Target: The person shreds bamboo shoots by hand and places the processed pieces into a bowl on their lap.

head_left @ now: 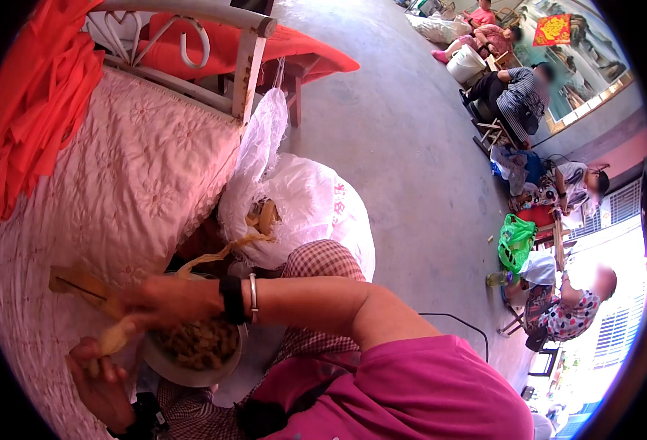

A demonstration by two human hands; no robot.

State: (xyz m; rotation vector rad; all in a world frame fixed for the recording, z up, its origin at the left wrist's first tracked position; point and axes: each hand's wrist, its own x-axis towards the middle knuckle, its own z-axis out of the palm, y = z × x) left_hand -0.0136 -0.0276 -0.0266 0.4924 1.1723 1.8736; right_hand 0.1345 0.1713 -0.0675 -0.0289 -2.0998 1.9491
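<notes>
My right hand (166, 299), blurred by motion, reaches across over a metal bowl (180, 375). Its fingers are closed, but what they grip is unclear; a thin dark rod or blade (81, 287) juts out past them over a flat tan piece (63, 281) on the bed cover. Just below, my left hand (103, 385) pinches a pale yellow strip (112, 339) that reaches up to the right fingers. Brownish-yellow cut pieces (202, 345) lie in the bowl. From a white woven sack (316, 209), a long tan strip (224, 253) runs toward my right hand.
A quilted pink bed cover (155, 147) fills the left, with red cloth (37, 103) and a metal bed frame (246, 66). Several seated people line the far right, near a white bucket (465, 64) and a green bag (516, 242). A black cable (462, 321) lies on the floor.
</notes>
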